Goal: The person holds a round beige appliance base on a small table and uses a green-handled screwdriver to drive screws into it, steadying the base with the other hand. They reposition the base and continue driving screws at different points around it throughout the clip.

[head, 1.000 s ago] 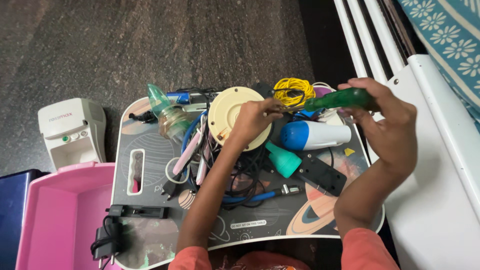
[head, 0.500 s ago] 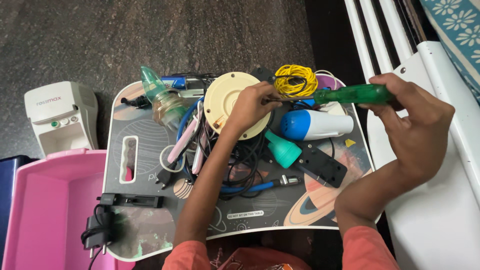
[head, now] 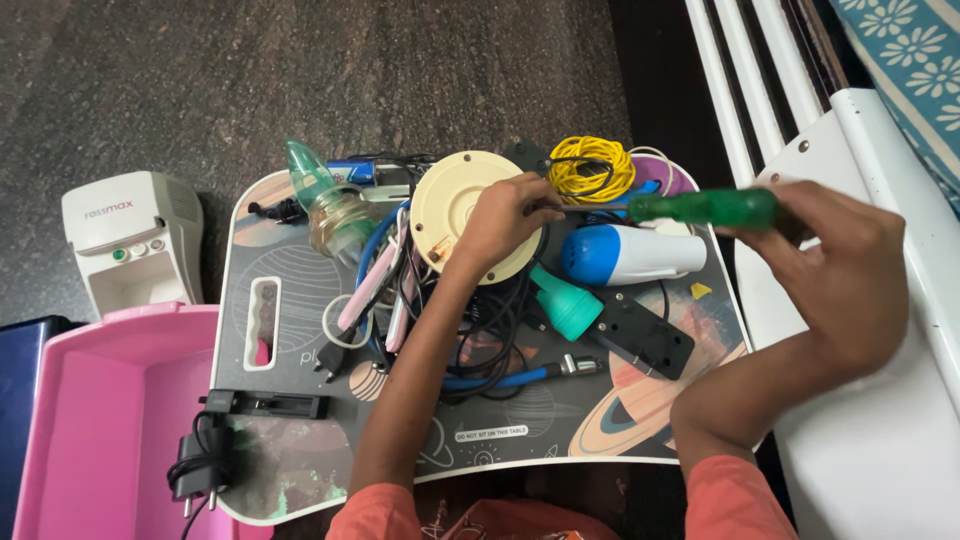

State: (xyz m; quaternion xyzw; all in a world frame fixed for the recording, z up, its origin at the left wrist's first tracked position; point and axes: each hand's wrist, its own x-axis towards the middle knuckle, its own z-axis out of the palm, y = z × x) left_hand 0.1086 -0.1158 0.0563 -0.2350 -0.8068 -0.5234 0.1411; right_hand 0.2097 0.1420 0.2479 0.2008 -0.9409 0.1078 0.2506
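Note:
My right hand (head: 835,265) grips the green handle of a screwdriver (head: 705,208), held level with its metal shaft pointing left. My left hand (head: 500,218) rests on a round cream disc (head: 452,205) and pinches at the tip of the shaft beside a coil of yellow wire (head: 590,168). Both hands hover over a small lap table (head: 520,430) printed with planets. Below the shaft lie a blue and white hair dryer (head: 630,253), a teal funnel-shaped piece (head: 566,302) and a black power strip (head: 640,335).
Tangled cables (head: 490,340), a pink hair tool (head: 365,290) and a clear green mask cup (head: 330,205) crowd the table. A black plug adapter (head: 205,462) sits at its front left. A pink bin (head: 95,420) and a white nebuliser unit (head: 125,240) stand left; white furniture (head: 880,440) stands right.
My right hand has shifted right and slightly down with the screwdriver, levelling it. My left hand stays on the cream disc at the shaft's tip.

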